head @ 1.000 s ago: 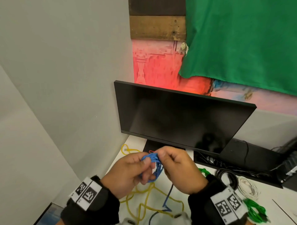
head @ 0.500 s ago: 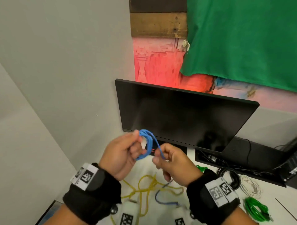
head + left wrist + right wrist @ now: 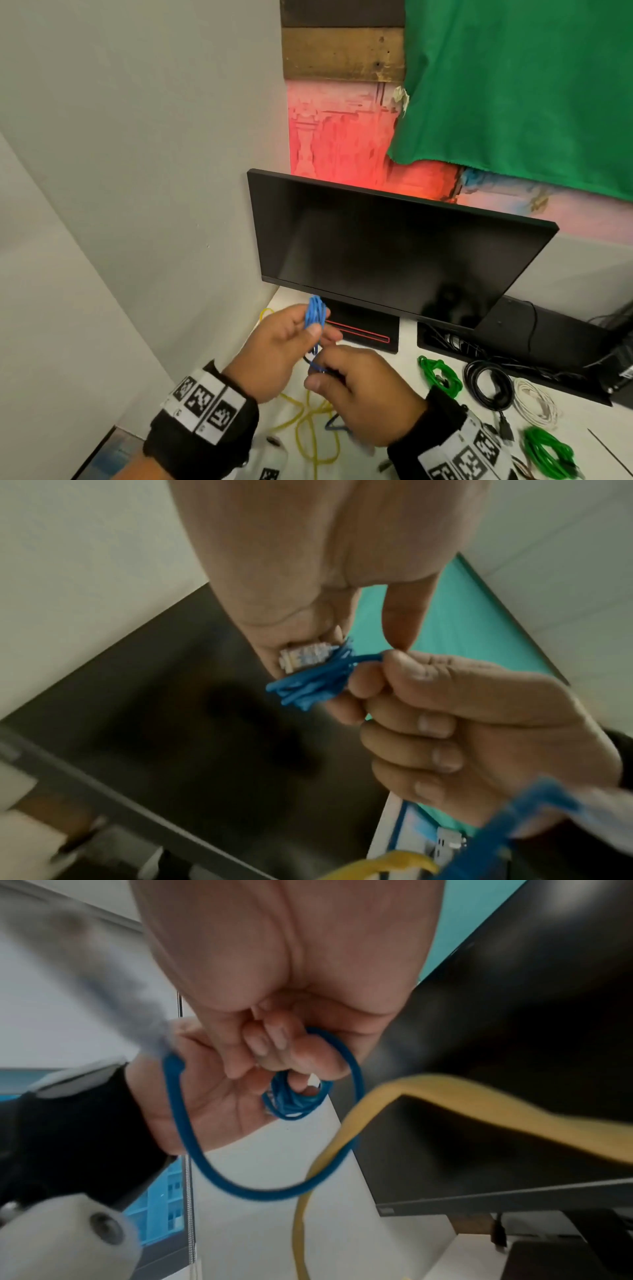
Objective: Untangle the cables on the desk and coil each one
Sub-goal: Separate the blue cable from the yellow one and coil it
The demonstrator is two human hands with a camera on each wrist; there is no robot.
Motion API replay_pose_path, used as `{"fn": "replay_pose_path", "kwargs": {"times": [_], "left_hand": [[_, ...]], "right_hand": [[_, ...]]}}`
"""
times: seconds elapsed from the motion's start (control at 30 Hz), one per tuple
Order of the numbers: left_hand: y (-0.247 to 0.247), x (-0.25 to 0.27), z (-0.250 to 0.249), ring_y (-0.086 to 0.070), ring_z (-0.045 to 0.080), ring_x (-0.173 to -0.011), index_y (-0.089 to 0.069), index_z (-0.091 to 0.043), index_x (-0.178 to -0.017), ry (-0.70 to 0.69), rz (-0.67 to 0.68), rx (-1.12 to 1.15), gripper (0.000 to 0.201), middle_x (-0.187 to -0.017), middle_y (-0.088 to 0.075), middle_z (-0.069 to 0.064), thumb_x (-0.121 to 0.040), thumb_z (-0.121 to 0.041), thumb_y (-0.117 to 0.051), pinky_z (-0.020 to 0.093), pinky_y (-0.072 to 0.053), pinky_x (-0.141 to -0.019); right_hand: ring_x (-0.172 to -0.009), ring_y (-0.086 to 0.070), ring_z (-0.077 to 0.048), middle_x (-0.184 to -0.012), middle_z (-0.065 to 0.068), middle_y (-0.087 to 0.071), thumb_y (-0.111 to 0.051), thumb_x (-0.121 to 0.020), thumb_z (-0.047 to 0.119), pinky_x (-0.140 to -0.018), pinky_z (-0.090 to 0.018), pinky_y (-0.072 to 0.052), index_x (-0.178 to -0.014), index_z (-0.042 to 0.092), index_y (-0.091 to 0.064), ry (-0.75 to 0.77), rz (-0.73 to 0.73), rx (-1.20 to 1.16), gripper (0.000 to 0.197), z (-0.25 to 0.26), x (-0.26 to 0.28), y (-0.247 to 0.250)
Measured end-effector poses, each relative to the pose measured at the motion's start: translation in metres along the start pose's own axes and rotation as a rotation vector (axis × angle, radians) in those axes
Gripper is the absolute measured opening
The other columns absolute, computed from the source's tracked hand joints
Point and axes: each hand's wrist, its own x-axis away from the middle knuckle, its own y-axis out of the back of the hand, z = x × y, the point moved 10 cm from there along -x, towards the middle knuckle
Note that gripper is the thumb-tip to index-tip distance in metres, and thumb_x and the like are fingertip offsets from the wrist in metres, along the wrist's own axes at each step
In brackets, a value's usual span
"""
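My left hand (image 3: 308, 329) holds up a small coil of blue cable (image 3: 315, 313), pinched between thumb and fingers above the white desk (image 3: 404, 373). In the left wrist view the coil (image 3: 308, 685) shows a clear plug (image 3: 304, 656) at the thumb. My right hand (image 3: 325, 373), just below and to the right, grips the loose blue strand (image 3: 267, 1191), which loops down from the coil (image 3: 291, 1099). A loose yellow cable (image 3: 305, 425) lies on the desk under both hands.
A black monitor (image 3: 394, 253) stands close behind the hands on its base (image 3: 363, 335). To the right lie a green coil (image 3: 440, 373), a black coil (image 3: 489, 387), a white coil (image 3: 534, 401) and another green coil (image 3: 548, 452). A grey wall (image 3: 137, 205) closes the left side.
The left hand has turned the blue coil edge-on and upright. The right hand has dropped below it, pulling the strand down. Both hands sit lower and further right.
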Motion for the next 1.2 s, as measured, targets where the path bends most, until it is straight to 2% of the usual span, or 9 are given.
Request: {"fn": "replay_pose_path", "kwargs": {"times": [0.1,0.2,0.33,0.57,0.73,0.9,0.97,1.07,1.2], "left_hand": [[-0.014,0.009,-0.01,-0.063,0.031,-0.085,-0.06,-0.001,-0.106,-0.049,0.155,-0.239,0.038,-0.092,-0.065,0.02,-0.078,-0.027,-0.057,0.047,-0.052,-0.081],[-0.026,0.015,-0.017,-0.057,0.009,-0.077,-0.056,-0.022,-0.096,-0.149,0.28,-0.758,0.025,-0.083,-0.06,-0.007,-0.072,-0.027,-0.05,0.029,-0.05,-0.072],[-0.026,0.013,-0.011,-0.048,0.007,-0.064,-0.054,-0.026,-0.087,-0.159,0.28,-1.103,0.011,-0.074,-0.055,-0.009,-0.089,-0.036,-0.055,0.019,-0.036,-0.056],[0.051,-0.007,-0.017,-0.049,0.006,-0.049,-0.056,-0.02,-0.066,-0.028,-0.076,-0.618,0.025,-0.053,-0.057,-0.002,-0.089,-0.025,-0.064,0.021,-0.041,-0.053],[0.042,-0.011,0.001,-0.049,0.005,-0.046,-0.059,-0.026,-0.064,0.019,-0.038,-0.582,0.026,-0.05,-0.057,-0.003,-0.089,-0.023,-0.065,0.018,-0.042,-0.053],[0.091,-0.016,-0.008,-0.043,0.017,-0.047,-0.058,-0.012,-0.057,-0.009,-0.386,-0.122,0.025,-0.046,-0.048,0.004,-0.077,-0.027,-0.059,0.021,-0.037,-0.047],[0.101,-0.022,-0.014,-0.043,0.017,-0.047,-0.059,-0.007,-0.061,-0.001,-0.343,-0.132,0.026,-0.046,-0.048,0.004,-0.077,-0.027,-0.059,0.019,-0.037,-0.045],[0.087,-0.026,-0.006,-0.044,0.016,-0.044,-0.057,-0.004,-0.059,0.083,-0.18,-0.309,0.032,-0.046,-0.051,0.006,-0.074,-0.032,-0.061,0.022,-0.038,-0.049],[0.06,-0.016,0.026,-0.046,0.02,-0.049,-0.059,-0.012,-0.057,0.227,-0.068,-0.302,0.025,-0.045,-0.05,0.005,-0.08,-0.021,-0.064,0.028,-0.04,-0.055]], "right_hand": [[-0.063,-0.048,-0.003,-0.068,0.021,-0.052,-0.057,-0.091,0.033,-0.06,-0.023,-0.039,-0.088,0.023,-0.062,0.022,0.029,0.025,0.012,0.01,-0.001,0.009],[-0.062,-0.051,-0.004,-0.064,0.016,-0.053,-0.061,-0.087,0.027,-0.058,-0.018,-0.04,-0.081,0.026,-0.062,-0.012,0.061,0.078,0.007,0.008,-0.001,0.014],[-0.06,-0.054,0.0,-0.064,0.018,-0.059,-0.071,-0.08,0.033,-0.053,-0.014,-0.04,-0.077,0.033,-0.061,-0.164,0.094,0.093,0.011,-0.016,-0.004,0.027],[-0.063,-0.056,0.0,-0.07,0.009,-0.064,-0.072,-0.082,0.036,-0.071,-0.027,-0.051,-0.073,0.028,-0.067,-0.403,0.297,-0.102,0.013,-0.106,0.027,-0.025],[-0.069,-0.06,-0.002,-0.08,0.0,-0.071,-0.059,-0.097,0.033,-0.083,-0.035,-0.054,-0.081,0.023,-0.07,-0.532,0.081,-0.279,0.022,-0.165,0.045,-0.067],[-0.08,-0.06,-0.002,-0.089,0.007,-0.062,-0.056,-0.096,0.042,-0.083,-0.026,-0.049,-0.122,0.037,-0.048,-0.563,-0.138,-0.219,0.027,-0.192,0.067,-0.082],[-0.072,-0.053,-0.001,-0.09,0.006,-0.057,-0.066,-0.091,0.038,-0.082,-0.023,-0.047,-0.119,0.032,-0.048,-0.582,-0.02,-0.137,0.033,-0.2,0.08,-0.095],[-0.097,-0.054,-0.005,-0.113,0.005,-0.052,-0.072,-0.085,0.037,-0.093,-0.018,-0.044,-0.129,0.029,-0.046,-0.567,0.089,-0.045,0.052,-0.197,0.079,-0.092],[-0.109,-0.052,0.002,-0.122,0.018,-0.05,-0.063,-0.084,0.046,-0.089,-0.014,-0.041,-0.134,0.032,-0.047,-0.349,-0.339,0.021,0.054,-0.135,0.045,-0.009]]}}
